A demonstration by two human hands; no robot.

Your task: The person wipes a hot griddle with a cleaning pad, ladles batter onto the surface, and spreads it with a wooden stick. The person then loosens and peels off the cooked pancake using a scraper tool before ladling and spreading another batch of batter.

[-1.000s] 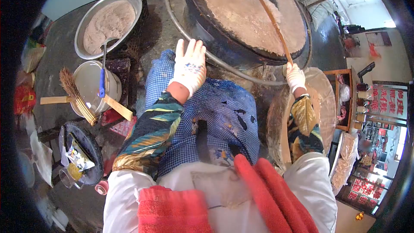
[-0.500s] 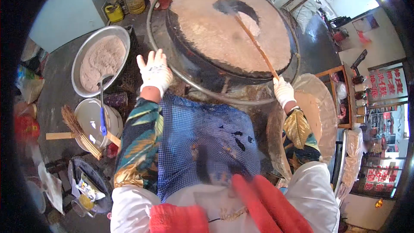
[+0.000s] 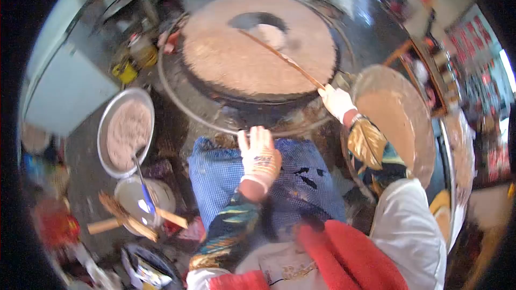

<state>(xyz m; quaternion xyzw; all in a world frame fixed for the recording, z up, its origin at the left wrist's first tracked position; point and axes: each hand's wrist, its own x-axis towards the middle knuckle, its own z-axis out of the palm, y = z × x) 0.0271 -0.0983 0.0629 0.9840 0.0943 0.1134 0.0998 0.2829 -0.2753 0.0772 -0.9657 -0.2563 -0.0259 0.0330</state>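
My right hand (image 3: 336,102), in a white glove, is closed round the end of a long wooden stick (image 3: 282,58). The stick slants up and left over a large round griddle (image 3: 258,96) coated with a pinkish-brown layer (image 3: 226,48). Near the stick's far end a dark curved gap shows in the layer, beside a small pale mound (image 3: 270,36). My left hand (image 3: 259,156), also gloved, hangs over the blue checked apron (image 3: 215,172) with its fingers stretched out and nothing in it. Its fingertips are near the metal ring (image 3: 185,108) around the griddle.
At the left stand a metal basin (image 3: 128,129) of pinkish meal with a ladle, and a bucket (image 3: 167,196) with a brush (image 3: 126,216) across it. A large lined tub (image 3: 389,118) of brown batter is at the right, beside a wooden shelf (image 3: 430,80). A yellow jug (image 3: 124,71) stands back left.
The view has swung, so the griddle appears more central. My left hand has moved from beside the ring at the left to over the apron. My right hand still holds the stick, now slanting more sideways.
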